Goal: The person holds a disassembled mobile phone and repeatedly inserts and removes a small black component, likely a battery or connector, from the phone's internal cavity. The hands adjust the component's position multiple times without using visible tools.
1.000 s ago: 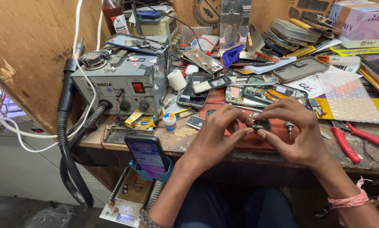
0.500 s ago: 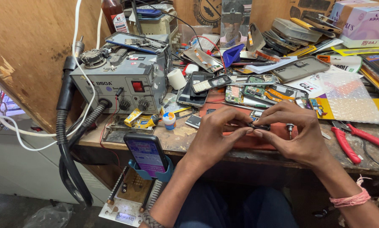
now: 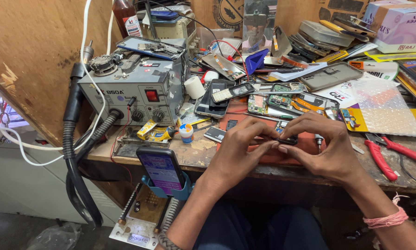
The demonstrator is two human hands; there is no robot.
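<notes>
Mid-job: left hand [image 3: 239,149] and right hand [image 3: 322,147] pinch small dark part [image 3: 287,139] over red mat [image 3: 263,153]; opened phones [image 3: 282,99] behind mat unassembled.

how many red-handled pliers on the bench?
1: the red-handled pliers lie on the bench edge beside the right hand. Clutter may hide others.

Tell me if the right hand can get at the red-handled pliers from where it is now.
Probably yes. The red-handled pliers lie in the open on the bench just right of the right hand, with nothing on top of them. But that hand and the left hand pinch a small dark part, which must be released first.
</notes>
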